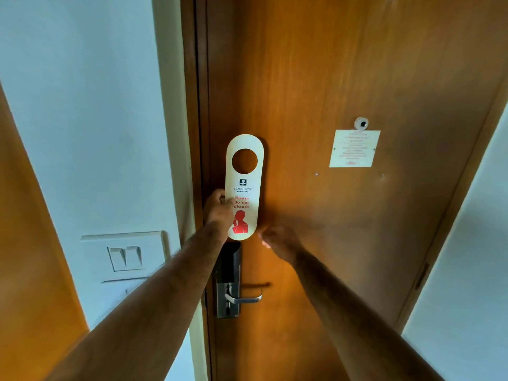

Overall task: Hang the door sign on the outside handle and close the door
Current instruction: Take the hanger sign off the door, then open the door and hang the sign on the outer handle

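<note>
A cream door sign (pixel 244 182) with a round hole at its top and red "Please do not disturb" print is held upright against the wooden door (pixel 330 78). My left hand (pixel 218 209) pinches the sign's left edge near the middle. My right hand (pixel 277 240) hovers just right of the sign's bottom end, fingers loosely curled, holding nothing. Below the sign sits the metal lock plate with a lever handle (pixel 243 298) pointing right. The door stands flush in its frame.
A white notice (pixel 354 148) is fixed to the door under a peephole (pixel 361 123). A white switch panel (pixel 125 255) is on the wall to the left. White walls flank the door on both sides.
</note>
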